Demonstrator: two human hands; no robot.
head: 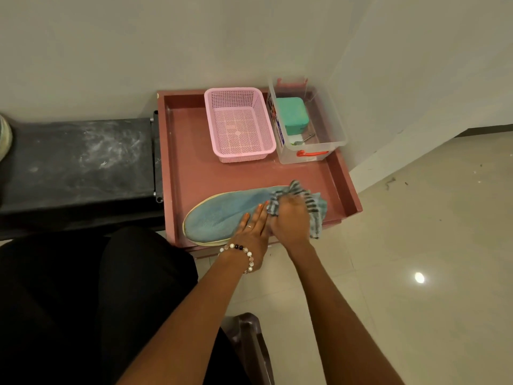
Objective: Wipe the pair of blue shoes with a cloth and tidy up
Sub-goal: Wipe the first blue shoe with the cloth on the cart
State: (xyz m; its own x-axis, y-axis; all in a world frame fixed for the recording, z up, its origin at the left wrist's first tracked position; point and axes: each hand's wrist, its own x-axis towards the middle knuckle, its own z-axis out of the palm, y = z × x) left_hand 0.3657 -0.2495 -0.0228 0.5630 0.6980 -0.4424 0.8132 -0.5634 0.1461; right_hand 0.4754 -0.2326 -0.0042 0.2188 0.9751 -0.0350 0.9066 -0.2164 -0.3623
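Pink basket (239,126) and clear box (308,126) block tray's (191,173) far end; middle free

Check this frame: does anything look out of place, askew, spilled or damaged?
Only one blue shoe shows on the red tray, though the task names a pair. The black bench carries whitish scuffs or dust. Small dark debris lies on the floor tiles. Nothing looks spilled; the pink basket and clear box stand upright.
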